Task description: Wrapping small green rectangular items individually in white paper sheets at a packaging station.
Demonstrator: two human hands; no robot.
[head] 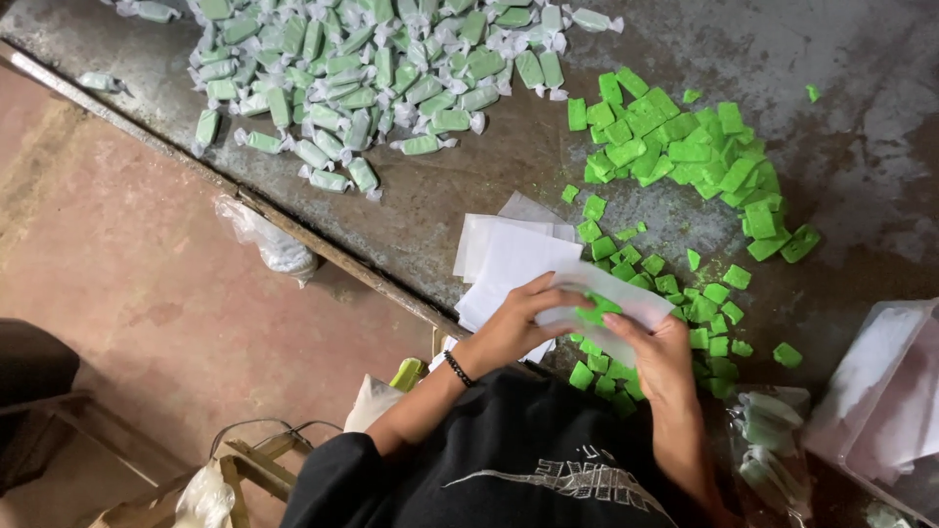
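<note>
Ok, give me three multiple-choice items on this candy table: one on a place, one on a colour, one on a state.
1. Where does the heap of wrapped candies lie?
A. top left of the table
B. on the floor
C. inside the plastic box

2. What colour are the bare candy blocks?
A. red
B. green
C. yellow

3. What are the left hand and right hand doing?
A. resting empty on the table
B. holding a sheet of wrapper around one green block
C. gripping a knife

Answers:
1 A, the wrapped heap sits at the far left end of the table top.
2 B, every loose block is bright green.
3 B, both hands pinch one pale sheet with a green piece showing through it, beside the stack of sheets.
</note>
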